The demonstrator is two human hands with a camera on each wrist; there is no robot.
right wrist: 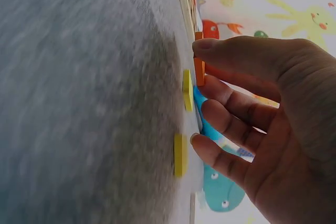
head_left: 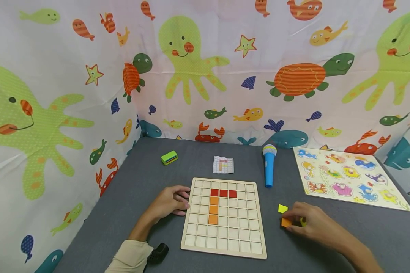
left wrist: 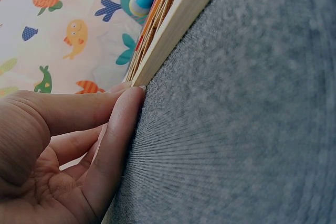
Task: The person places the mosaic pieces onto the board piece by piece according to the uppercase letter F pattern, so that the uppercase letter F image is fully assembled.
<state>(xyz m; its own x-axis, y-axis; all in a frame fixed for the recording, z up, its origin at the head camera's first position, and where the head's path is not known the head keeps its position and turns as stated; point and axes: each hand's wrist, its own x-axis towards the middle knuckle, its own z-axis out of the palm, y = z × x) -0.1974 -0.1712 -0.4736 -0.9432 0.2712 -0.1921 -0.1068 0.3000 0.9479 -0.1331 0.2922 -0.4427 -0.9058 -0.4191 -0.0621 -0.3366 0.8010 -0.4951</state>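
A wooden grid board [head_left: 223, 237] lies on the table, bearing a row of red tiles [head_left: 223, 193] and a column of orange tiles [head_left: 213, 209]. At its left edge, my left hand [head_left: 172, 201] pinches the rim between thumb and finger; the left wrist view shows the fingertips against the board's side [left wrist: 170, 38]. To the right of the board, my right hand [head_left: 307, 220] pinches an orange tile [right wrist: 199, 72] between thumb and index finger. One yellow tile [head_left: 282, 208] lies just beyond that hand, and another yellow tile [right wrist: 180, 155] is under its fingers.
A small pattern card [head_left: 223, 165] lies behind the board. A stack of green and other coloured pieces [head_left: 169, 157] sits at the back left. To the right are a blue toy microphone [head_left: 269, 167] and a sea-animal puzzle board [head_left: 352, 178]. A printed curtain [head_left: 205, 125] hangs behind.
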